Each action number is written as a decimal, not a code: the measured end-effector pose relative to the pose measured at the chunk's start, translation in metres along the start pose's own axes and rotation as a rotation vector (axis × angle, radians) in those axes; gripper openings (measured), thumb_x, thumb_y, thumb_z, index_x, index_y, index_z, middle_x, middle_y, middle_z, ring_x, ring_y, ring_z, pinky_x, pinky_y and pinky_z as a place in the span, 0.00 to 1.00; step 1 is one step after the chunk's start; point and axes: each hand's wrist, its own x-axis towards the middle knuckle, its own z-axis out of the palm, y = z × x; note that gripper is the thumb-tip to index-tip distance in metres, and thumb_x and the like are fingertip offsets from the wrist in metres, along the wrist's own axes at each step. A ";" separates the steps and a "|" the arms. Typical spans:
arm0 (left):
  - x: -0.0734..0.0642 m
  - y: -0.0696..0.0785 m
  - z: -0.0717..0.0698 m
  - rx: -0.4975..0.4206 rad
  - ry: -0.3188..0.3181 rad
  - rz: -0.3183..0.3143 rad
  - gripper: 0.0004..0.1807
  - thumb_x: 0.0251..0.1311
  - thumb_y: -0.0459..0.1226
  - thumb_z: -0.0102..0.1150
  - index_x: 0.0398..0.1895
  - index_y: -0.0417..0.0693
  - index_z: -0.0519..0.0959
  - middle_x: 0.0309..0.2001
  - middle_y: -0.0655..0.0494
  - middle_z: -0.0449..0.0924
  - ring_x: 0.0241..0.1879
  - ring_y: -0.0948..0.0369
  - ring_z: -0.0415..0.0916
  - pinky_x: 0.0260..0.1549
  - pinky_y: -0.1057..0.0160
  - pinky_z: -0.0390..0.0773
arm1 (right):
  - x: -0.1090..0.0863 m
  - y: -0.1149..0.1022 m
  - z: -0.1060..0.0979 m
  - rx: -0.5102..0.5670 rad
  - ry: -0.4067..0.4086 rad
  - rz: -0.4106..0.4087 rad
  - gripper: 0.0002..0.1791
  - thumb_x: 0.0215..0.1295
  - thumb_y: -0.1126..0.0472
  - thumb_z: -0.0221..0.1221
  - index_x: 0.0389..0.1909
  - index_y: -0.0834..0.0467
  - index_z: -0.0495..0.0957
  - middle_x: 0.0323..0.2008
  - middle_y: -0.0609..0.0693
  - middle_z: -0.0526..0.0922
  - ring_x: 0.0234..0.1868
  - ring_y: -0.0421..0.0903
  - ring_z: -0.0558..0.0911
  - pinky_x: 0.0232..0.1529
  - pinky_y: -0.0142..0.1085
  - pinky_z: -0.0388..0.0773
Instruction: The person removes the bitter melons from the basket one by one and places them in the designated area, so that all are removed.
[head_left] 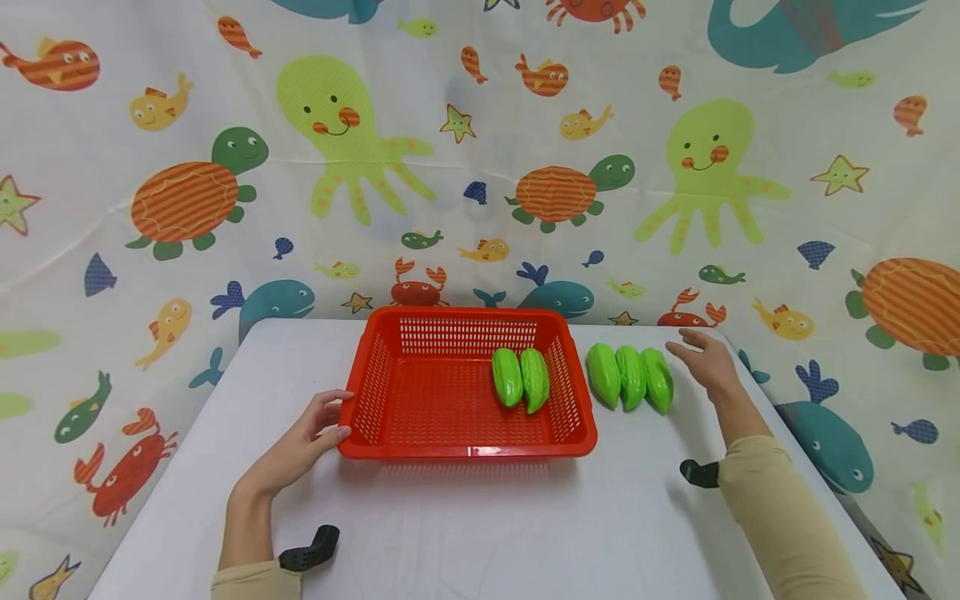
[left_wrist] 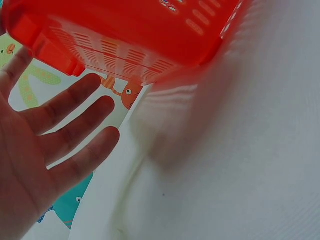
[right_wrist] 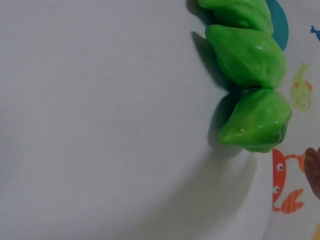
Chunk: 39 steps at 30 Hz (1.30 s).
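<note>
A red plastic basket (head_left: 465,452) with slotted walls stands on the table. My left hand (head_left: 303,446) is at its left side, fingertips and thumb right at the rim. Seen from the left wrist, the left fingers (left_wrist: 82,137) are straight and spread beside the slotted wall. Two glossy green ridged fruits (head_left: 521,380) lie side by side in the basket's right part. To the right of the basket, three more green fruits (head_left: 632,379) sit in a row, their ends pointed. My right hand (head_left: 707,362) hovers just right of the rightmost green fruit (right_wrist: 259,121), fingers extended, holding nothing.
A white cloth covers the table (head_left: 450,533). Behind it hangs a white curtain (head_left: 480,242) printed with sea animals. A black strap end (head_left: 311,550) sticks out at the left wrist, another black strap end (head_left: 699,473) at the right.
</note>
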 end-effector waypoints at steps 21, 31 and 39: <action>-0.001 0.001 0.000 -0.006 0.000 -0.009 0.35 0.65 0.47 0.58 0.71 0.59 0.54 0.70 0.41 0.57 0.67 0.39 0.58 0.55 0.38 0.73 | -0.035 -0.089 0.005 0.000 -0.089 -0.202 0.44 0.67 0.37 0.55 0.75 0.56 0.54 0.72 0.61 0.59 0.69 0.64 0.60 0.65 0.61 0.61; 0.000 0.000 0.000 -0.005 -0.003 -0.017 0.36 0.65 0.47 0.58 0.72 0.59 0.54 0.70 0.42 0.57 0.68 0.39 0.57 0.55 0.38 0.72 | -0.054 -0.132 0.015 0.091 -0.117 -0.246 0.43 0.65 0.37 0.58 0.76 0.51 0.55 0.74 0.55 0.58 0.71 0.59 0.63 0.66 0.61 0.61; 0.000 0.000 -0.001 0.002 -0.005 -0.014 0.35 0.66 0.47 0.58 0.71 0.58 0.54 0.70 0.42 0.57 0.68 0.39 0.56 0.55 0.38 0.72 | -0.062 -0.151 0.030 0.165 -0.157 -0.322 0.42 0.66 0.42 0.59 0.76 0.51 0.55 0.73 0.55 0.59 0.71 0.57 0.63 0.66 0.60 0.61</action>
